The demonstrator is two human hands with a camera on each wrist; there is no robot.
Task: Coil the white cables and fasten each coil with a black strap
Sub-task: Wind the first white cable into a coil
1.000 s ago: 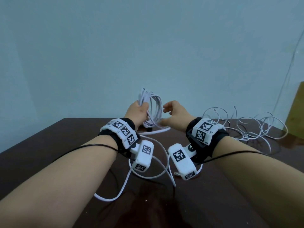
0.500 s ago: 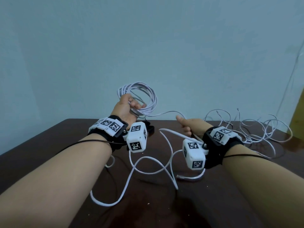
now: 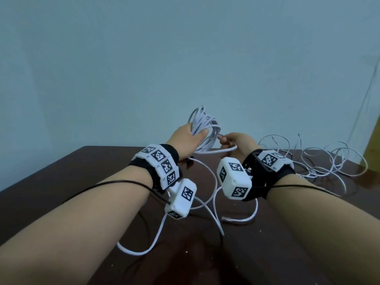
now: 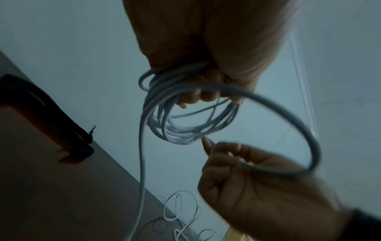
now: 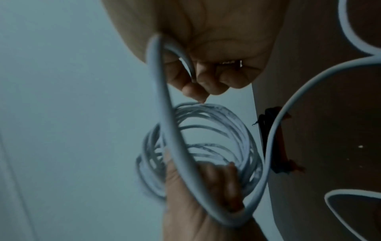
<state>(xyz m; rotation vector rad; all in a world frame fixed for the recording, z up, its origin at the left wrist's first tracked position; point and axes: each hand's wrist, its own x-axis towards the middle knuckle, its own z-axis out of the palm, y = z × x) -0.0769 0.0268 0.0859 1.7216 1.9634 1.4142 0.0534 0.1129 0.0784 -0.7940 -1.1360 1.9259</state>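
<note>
My left hand (image 3: pixel 188 138) grips a bundle of white cable loops, the coil (image 3: pixel 202 125), raised above the far edge of the table; the coil (image 4: pixel 185 117) hangs below its curled fingers. My right hand (image 3: pixel 234 141), close to the right of the coil, pinches the free run of the same cable (image 3: pixel 218 150), and a wide loop (image 4: pixel 309 138) runs from it up to the left hand. The remaining cable tail (image 3: pixel 156 239) trails over the table toward me. A black strap (image 5: pixel 274 140) lies on the table by the far edge, under the coil.
A dark brown table (image 3: pixel 82 202) fills the lower view, with a pale blue wall behind. A tangle of loose white cables (image 3: pixel 320 163) lies at the right rear. A thin wire (image 3: pixel 362 103) hangs down the wall at the right, beside a yellow-brown board (image 3: pixel 373 140).
My right hand has come back up and left with the cable, from out at the right to beside the coil. The left hand has turned, and less tail lies on the table.
</note>
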